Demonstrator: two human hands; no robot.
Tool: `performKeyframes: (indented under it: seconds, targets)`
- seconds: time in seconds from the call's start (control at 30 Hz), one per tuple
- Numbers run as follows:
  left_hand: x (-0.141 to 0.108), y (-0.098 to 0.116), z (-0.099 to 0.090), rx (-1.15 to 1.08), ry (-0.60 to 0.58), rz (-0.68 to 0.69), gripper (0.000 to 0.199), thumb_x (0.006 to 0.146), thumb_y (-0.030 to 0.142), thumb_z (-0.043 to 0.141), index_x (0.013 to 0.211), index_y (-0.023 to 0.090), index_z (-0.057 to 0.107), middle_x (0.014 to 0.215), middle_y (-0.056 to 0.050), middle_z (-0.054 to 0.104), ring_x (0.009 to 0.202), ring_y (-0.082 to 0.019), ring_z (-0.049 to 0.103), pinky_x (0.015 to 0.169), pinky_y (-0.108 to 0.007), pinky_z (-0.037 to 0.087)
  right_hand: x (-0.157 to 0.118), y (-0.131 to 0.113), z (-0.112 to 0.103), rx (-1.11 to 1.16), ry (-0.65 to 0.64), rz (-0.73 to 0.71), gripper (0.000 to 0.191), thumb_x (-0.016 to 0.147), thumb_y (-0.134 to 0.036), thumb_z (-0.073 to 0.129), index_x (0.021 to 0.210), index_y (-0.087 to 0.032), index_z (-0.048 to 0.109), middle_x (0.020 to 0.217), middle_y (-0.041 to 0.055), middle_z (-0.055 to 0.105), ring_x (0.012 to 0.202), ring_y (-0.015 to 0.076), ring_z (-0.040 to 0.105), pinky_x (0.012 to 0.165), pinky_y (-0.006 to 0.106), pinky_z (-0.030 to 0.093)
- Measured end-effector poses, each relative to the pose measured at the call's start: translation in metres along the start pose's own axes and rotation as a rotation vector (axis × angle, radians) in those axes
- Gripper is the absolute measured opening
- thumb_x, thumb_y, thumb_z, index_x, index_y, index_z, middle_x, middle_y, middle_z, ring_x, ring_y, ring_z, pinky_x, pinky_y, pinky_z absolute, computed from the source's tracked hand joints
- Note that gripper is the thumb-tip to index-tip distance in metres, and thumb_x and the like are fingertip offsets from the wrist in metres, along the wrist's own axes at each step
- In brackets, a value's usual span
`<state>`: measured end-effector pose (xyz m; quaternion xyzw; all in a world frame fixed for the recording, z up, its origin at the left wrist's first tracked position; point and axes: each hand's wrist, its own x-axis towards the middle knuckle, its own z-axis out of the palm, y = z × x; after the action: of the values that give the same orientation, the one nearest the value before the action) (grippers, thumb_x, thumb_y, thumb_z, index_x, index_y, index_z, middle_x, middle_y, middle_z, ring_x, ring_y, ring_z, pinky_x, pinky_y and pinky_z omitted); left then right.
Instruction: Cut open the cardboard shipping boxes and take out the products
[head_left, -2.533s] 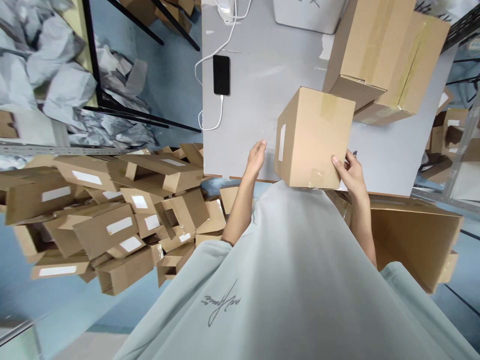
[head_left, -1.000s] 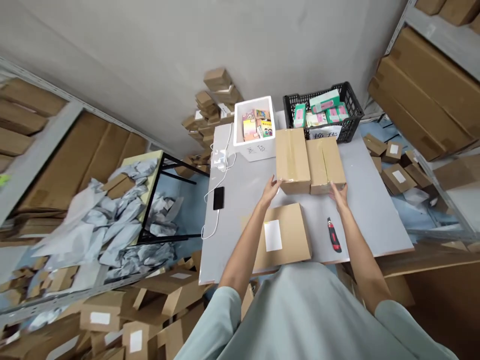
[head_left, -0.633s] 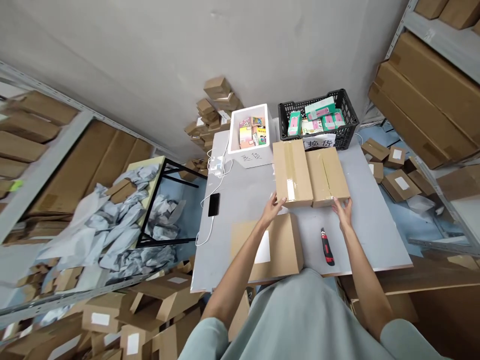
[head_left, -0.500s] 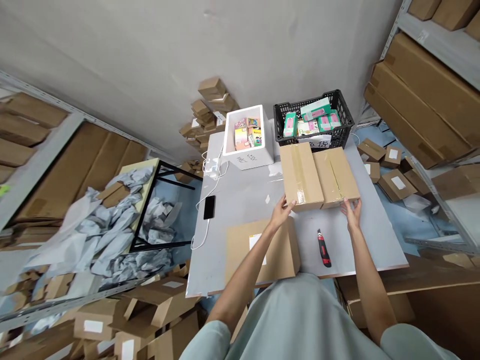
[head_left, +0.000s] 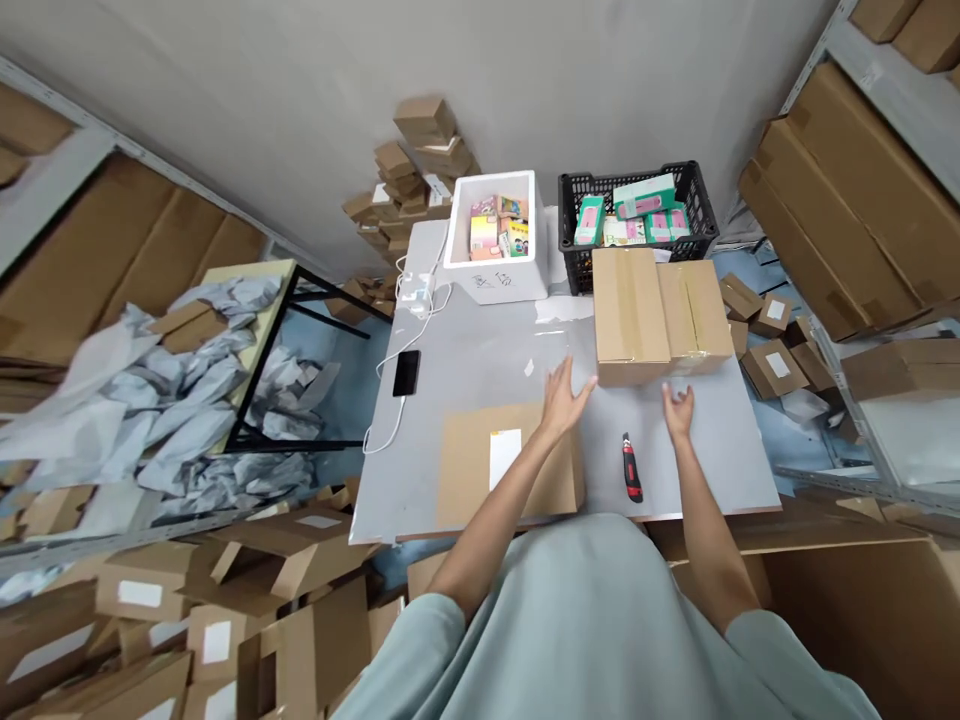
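Two taped cardboard boxes stand side by side against the front of the black crate: a taller left box (head_left: 631, 310) and a smaller right box (head_left: 697, 312). My left hand (head_left: 566, 400) is open, fingers spread, just left of the taller box and holding nothing. Below the smaller box, my right hand (head_left: 679, 408) is also open and empty, its fingers apart. Between my arms lies a red and black utility knife (head_left: 631, 468). A larger cardboard box (head_left: 469, 465) with a white label (head_left: 505, 455) sits near the front edge, partly hidden by my left forearm.
A white foam box (head_left: 495, 282) and a black crate (head_left: 577, 265), both holding small packages, stand at the table's back. A phone (head_left: 406, 373) on a white cable lies left. Shelves, cartons and grey plastic bags (head_left: 187, 375) surround the table (head_left: 480, 350).
Both hands have let go of the two taped boxes and drawn apart from them. The boxes now sit closer against the crate. My view has shifted slightly.
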<state>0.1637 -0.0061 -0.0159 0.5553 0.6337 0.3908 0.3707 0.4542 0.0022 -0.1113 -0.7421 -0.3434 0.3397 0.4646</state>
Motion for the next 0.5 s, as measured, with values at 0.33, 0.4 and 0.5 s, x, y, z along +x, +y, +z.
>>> performKeyframes:
  seconds: [0.33,0.4,0.5]
  targets:
    - [-0.14,-0.149,-0.194,0.201,0.402,-0.411,0.097,0.102,0.078,0.064,0.172,0.012,0.05,0.187,-0.028,0.036,0.181,-0.042,0.023,0.148,-0.059,0.006,-0.167,0.079,0.009,-0.336,-0.119,0.139,0.038,0.079,-0.036,0.081,0.109,-0.021,0.064,0.137,0.0266,0.071,0.147,0.0467,0.056,0.135,0.062,0.036]
    - [-0.136,-0.169,-0.216,0.144,0.4,-0.477,0.099,0.103,0.08,0.062,0.17,0.008,0.051,0.184,-0.031,0.039,0.18,-0.043,0.025,0.148,-0.061,0.01,-0.162,0.07,0.019,-0.329,-0.127,0.163,0.031,0.078,-0.031,0.077,0.105,-0.021,0.065,0.133,0.0252,0.074,0.144,0.0442,0.061,0.133,0.059,0.039]
    - [-0.116,-0.192,-0.228,0.047,0.349,-0.472,0.094,0.103,0.084,0.057,0.155,0.006,0.065,0.169,-0.035,0.058,0.172,-0.048,0.041,0.144,-0.066,0.02,-0.149,0.043,0.046,-0.249,-0.155,0.194,0.024,0.078,-0.033,0.078,0.097,-0.023,0.066,0.108,0.0148,0.081,0.123,0.036,0.074,0.116,0.048,0.056]
